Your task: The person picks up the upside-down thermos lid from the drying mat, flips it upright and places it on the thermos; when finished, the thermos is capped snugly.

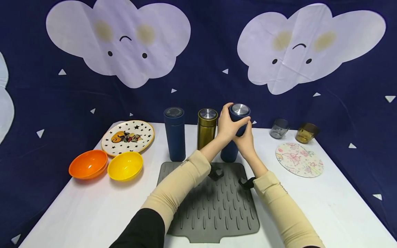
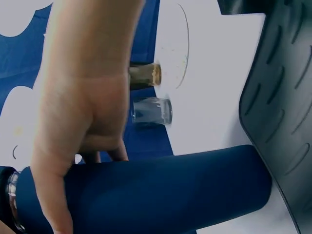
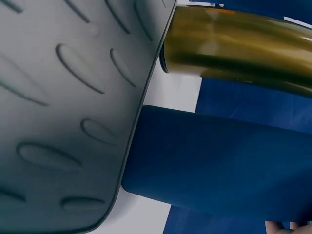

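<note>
A tall dark blue flask (image 1: 229, 151) with a silver-topped cap (image 1: 241, 109) stands upright behind the grey ridged mat (image 1: 214, 206). My left hand (image 1: 227, 125) grips its cap, fingers and thumb spread around the rim. Just below, my right hand (image 1: 245, 143) holds the upper body, thumb and fingers wrapped round it. In the left wrist view, a shiny metal ring (image 2: 13, 200) shows between cap and body. Left of this flask is a gold flask (image 1: 206, 132), and further left a second blue flask (image 1: 175, 137); both stand upright with their caps on.
At the left are an orange bowl (image 1: 88, 164), a yellow bowl (image 1: 125, 166) and a star-patterned plate (image 1: 128, 137). A grey glass (image 1: 279, 129), an amber glass (image 1: 306, 133) and a round floral mat (image 1: 299, 160) lie at the right. A dark cloud-print curtain (image 1: 214, 41) hangs behind.
</note>
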Motion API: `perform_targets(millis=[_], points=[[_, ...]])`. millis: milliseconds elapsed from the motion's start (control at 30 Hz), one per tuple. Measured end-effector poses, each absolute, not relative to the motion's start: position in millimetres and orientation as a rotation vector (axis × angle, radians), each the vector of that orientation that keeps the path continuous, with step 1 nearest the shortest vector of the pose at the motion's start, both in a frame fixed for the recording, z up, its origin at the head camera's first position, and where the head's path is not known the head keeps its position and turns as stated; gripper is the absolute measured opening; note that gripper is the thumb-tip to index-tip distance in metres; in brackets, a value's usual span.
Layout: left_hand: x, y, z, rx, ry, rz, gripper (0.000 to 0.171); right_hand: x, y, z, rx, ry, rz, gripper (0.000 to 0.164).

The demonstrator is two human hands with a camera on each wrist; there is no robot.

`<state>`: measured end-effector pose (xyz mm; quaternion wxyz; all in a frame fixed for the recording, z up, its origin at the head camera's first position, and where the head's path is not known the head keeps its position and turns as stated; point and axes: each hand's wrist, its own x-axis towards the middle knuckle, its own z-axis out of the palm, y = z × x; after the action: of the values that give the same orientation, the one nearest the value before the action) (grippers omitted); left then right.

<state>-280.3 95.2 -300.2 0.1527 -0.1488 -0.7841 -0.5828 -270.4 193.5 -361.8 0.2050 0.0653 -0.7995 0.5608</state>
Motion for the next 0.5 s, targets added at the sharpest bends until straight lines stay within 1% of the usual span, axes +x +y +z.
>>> perform_targets(millis=[333,500], points=[[-287.1,93.6,-305.0,-0.485,-2.281,-1.654,0.074,-268.6,201.9,-356.3,0.234,-2.312,1.602,0.079],[-289.0,91.2,-307.1,-0.515,-2.266,-1.650,0.073,-255.2,195.6,-341.3,0.249,-2.333,1.608,0.081]])
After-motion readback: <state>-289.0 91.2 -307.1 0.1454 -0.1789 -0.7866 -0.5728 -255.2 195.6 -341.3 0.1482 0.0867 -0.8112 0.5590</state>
